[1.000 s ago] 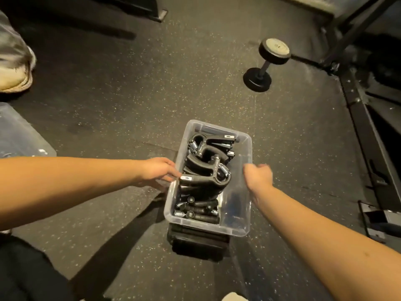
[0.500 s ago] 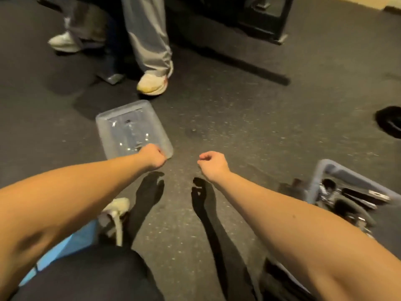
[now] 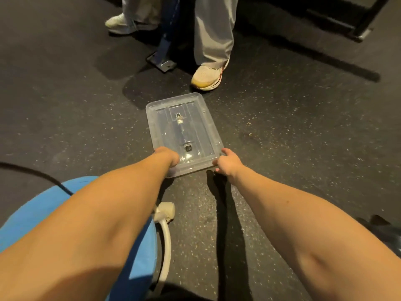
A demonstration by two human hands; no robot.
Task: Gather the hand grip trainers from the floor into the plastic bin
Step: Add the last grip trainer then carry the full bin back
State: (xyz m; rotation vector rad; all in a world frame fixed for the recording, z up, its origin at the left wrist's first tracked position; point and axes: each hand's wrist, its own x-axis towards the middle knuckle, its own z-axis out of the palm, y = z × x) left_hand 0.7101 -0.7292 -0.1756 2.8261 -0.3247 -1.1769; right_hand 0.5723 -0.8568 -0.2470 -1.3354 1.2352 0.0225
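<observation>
clear lid (image 3: 201, 135), black speckled floor (image 3: 303, 127), blue fabric (image 3: 32, 213), cream shoe (image 3: 206, 77), grey trousers (image 3: 212, 35)

left hand (image 3: 167, 157) grips clear lid (image 3: 196, 124) near edge | right hand (image 3: 228, 163) grips its corner

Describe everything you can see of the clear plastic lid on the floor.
The clear lid is a see-through plastic rectangle with rounded corners, a raised rim and moulded recesses along its middle. It lies on the dark speckled floor, long side running away from the person, far end near a pale shoe. The left hand grips its near left corner, the right hand its near right corner.
</observation>
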